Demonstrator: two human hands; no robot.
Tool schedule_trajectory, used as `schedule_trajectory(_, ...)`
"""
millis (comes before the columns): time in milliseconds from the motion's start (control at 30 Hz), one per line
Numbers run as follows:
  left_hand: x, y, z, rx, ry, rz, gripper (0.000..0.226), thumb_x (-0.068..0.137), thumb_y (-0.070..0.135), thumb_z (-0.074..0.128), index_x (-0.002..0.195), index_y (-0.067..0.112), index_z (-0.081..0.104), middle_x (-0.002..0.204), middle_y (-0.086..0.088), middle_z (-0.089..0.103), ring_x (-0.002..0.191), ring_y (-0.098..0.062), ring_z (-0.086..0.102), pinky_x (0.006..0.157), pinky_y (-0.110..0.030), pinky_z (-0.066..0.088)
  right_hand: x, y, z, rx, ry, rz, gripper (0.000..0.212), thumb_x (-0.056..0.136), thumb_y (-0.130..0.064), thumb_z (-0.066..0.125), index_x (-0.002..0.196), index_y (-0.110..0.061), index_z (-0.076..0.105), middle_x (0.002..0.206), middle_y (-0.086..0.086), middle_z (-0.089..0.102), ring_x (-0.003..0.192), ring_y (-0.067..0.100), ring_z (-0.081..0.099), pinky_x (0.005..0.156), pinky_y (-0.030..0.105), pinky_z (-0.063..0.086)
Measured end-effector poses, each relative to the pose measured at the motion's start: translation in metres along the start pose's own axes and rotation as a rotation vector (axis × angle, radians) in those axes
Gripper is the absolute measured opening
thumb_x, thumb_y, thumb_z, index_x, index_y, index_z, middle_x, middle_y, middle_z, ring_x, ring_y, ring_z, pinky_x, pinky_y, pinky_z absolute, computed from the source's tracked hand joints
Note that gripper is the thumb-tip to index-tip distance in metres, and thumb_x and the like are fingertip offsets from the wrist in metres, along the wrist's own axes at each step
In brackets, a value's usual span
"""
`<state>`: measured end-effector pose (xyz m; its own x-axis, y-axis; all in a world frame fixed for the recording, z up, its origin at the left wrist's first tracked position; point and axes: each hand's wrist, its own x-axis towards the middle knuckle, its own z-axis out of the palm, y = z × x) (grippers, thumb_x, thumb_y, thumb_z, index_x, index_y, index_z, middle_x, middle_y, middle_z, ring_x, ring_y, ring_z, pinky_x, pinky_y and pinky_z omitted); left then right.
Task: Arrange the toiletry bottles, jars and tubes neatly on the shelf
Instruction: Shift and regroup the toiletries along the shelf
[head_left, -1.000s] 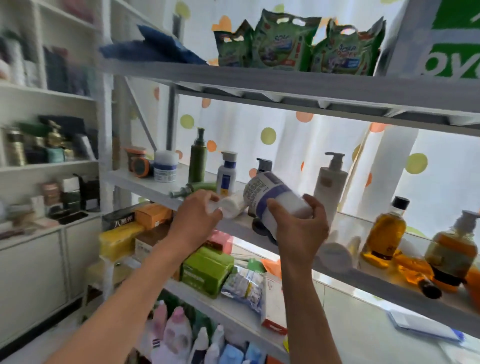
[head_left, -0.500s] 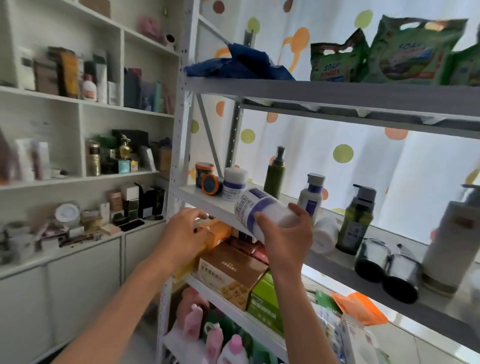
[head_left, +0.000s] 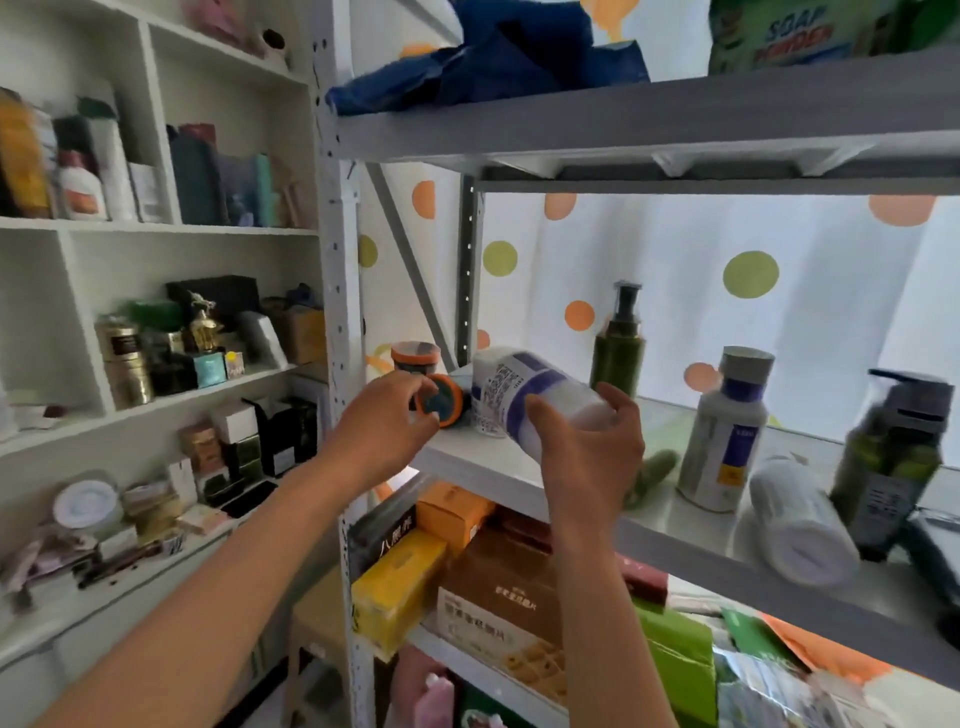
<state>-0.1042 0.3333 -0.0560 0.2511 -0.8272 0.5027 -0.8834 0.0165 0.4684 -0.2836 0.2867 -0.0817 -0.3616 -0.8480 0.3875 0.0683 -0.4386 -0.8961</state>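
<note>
- The right hand is wrapped round the white bottle with the purple band, holding it tilted on its side in the air at the middle of the frame. Half a second ago the same bottle sat lower and further right in the grip — it has been carried toward the left end of the shelf.
- The left hand has risen from below the shelf edge, and its fingertips now close on the tipped orange-rimmed jar lying on its side (whether it is fully gripped I cannot tell — call it a light pinch).
- Just behind that jar stands a second orange-lidded jar, upright against the post.
- To the right, the green pump bottle and the grey-capped white bottle stand upright; a white bottle lying down rests at the shelf front, beside the dark pump bottle.
- My reading: the left corner is being tidied first — the jar needs setting upright to free a spot for the carried bottle. The fallen white bottle remains to be stood up.
</note>
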Motion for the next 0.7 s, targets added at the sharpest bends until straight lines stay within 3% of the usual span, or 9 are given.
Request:
schedule_trajectory(267,0.072,-0.05,0.049,-0.119,-0.131,0.152,0.021,0.088,0.023,0.063,0.108,0.028,0.063,0.111,0.008,0.061,0.097,-0.011,0.058,0.079,-0.025,0.048,0.022,0.012,0.055,-0.068,0.257,-0.073,0.071,0.061,-0.038,0.086,0.124,-0.029,0.055,0.115,-0.011,0.059,0.101,0.006,0.057,0.076,0.014,0.046)
schedule_trajectory(433,0.09,-0.082,0.084,-0.107,-0.327,0.217,0.03,0.091,0.026,0.058,0.12,0.029,0.063,0.117,0.009,0.065,0.094,-0.01,0.064,0.084,-0.028,0.055,0.035,0.014,0.085,-0.098,0.393,-0.131,0.07,0.063,-0.035,0.086,0.125,-0.029,0.054,0.119,-0.012,0.056,0.102,0.002,0.054,0.08,0.015,0.048)
schedule_trajectory(533,0.104,-0.097,0.096,-0.081,-0.4,0.291,0.03,0.092,0.029,0.055,0.121,0.03,0.063,0.118,0.01,0.065,0.09,-0.011,0.065,0.081,-0.027,0.056,0.044,0.021,0.102,-0.135,0.499,-0.156,0.072,0.061,-0.038,0.085,0.125,-0.03,0.053,0.12,-0.011,0.056,0.108,0.008,0.056,0.087,0.029,0.054)
schedule_trajectory(700,0.111,-0.112,0.116,-0.022,-0.241,0.493,0.024,0.09,0.031,0.053,0.109,0.027,0.068,0.107,0.008,0.068,0.095,-0.01,0.062,0.081,-0.024,0.05,0.053,0.045,0.124,-0.34,0.653,-0.345,0.066,0.059,-0.035,0.084,0.116,-0.026,0.054,0.118,-0.012,0.049,0.113,0.015,0.049,0.094,0.044,0.048)
